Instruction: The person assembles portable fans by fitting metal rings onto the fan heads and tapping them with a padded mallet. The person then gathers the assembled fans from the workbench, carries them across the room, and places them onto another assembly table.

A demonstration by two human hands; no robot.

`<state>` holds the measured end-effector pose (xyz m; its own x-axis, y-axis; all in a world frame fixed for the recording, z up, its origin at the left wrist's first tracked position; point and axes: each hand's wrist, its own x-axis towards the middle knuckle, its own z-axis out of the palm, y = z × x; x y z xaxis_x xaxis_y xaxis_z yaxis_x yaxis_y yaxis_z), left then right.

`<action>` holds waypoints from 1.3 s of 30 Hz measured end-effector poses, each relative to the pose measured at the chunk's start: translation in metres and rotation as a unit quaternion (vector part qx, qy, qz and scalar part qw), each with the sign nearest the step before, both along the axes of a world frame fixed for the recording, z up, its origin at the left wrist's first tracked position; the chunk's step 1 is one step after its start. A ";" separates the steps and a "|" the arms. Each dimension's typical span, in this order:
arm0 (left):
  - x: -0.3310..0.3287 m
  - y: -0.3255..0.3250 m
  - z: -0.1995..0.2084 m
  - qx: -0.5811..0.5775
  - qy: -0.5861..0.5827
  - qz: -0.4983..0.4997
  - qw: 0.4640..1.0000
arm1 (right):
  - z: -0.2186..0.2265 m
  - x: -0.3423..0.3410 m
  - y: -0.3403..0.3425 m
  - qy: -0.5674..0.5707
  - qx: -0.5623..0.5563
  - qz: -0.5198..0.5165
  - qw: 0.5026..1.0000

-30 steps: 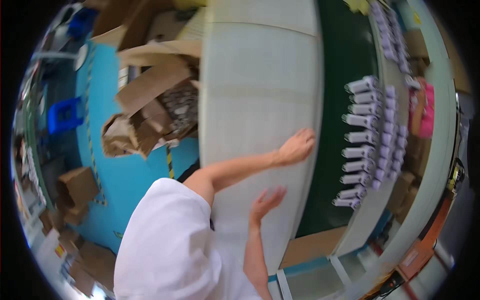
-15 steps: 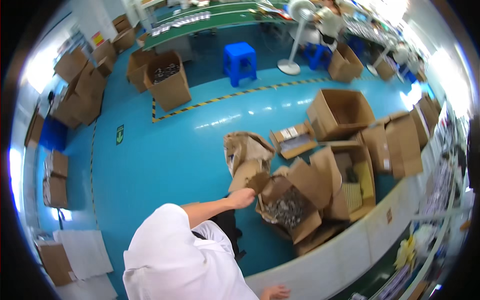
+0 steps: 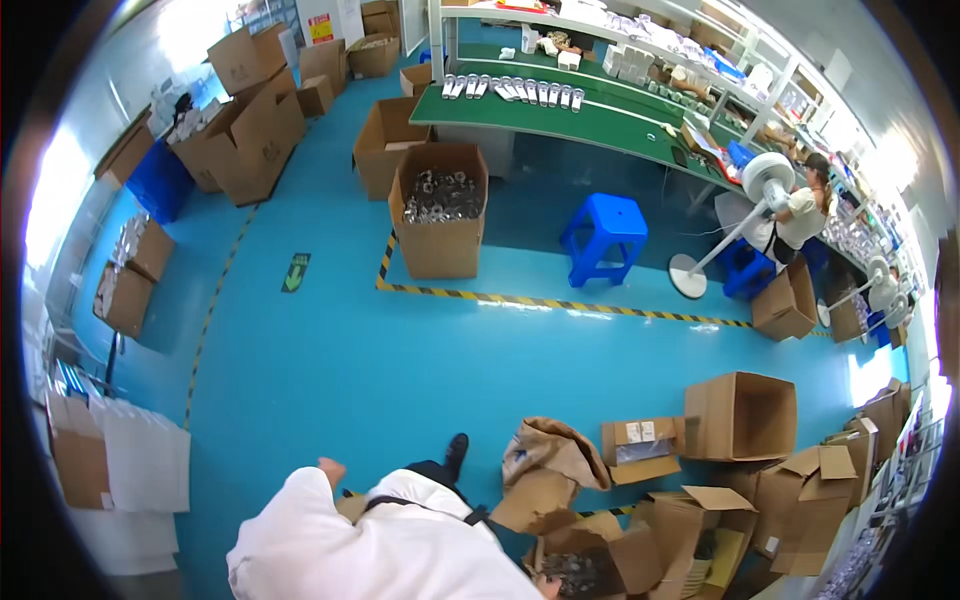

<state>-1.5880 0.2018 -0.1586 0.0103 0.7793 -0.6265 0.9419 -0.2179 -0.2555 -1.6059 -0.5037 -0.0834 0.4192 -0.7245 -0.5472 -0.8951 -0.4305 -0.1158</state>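
Note:
My left hand [image 3: 331, 472] hangs beside my white sleeve, over the blue floor, apart from any box; its fingers are too small to make out. Only a bit of my right hand [image 3: 548, 587] shows at the lower edge, by the near side of an open cardboard box [image 3: 634, 560] with grey metal parts [image 3: 570, 573] in it. My sleeve and body hide most of that hand, so I cannot tell whether it touches the box. Just beyond that box lies a crumpled brown paper sack [image 3: 550, 452].
Open cartons [image 3: 740, 415] stand at the right, with a flat box [image 3: 640, 450] beside them. Ahead are a tall carton of metal parts [image 3: 440, 240], a blue stool [image 3: 605, 235], a white fan [image 3: 690, 276] and a green workbench [image 3: 560, 118]. A person [image 3: 800, 215] sits far right.
My view has swung up and toward the far bench. My left hand has left the flap of the box of metal parts and drawn back to the left. My right hand is now by that box.

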 end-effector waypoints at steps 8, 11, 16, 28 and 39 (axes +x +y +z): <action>0.367 -0.059 0.093 -0.236 -0.460 0.015 0.856 | -0.147 0.196 0.025 0.034 0.432 -0.147 0.889; 0.486 -0.048 0.139 -0.261 -0.476 -0.072 0.837 | -0.075 0.344 0.042 -0.117 0.316 0.053 0.940; 0.558 -0.002 0.117 -0.291 -0.458 -0.011 0.840 | -0.095 0.615 0.068 -0.131 0.075 0.268 0.952; 0.637 0.110 0.040 -0.254 -0.214 0.134 0.934 | 0.137 1.111 0.526 -0.396 0.324 0.428 0.745; 1.246 0.171 0.165 -0.150 -0.502 -0.287 0.802 | 0.127 1.350 0.576 -0.411 0.125 0.448 0.784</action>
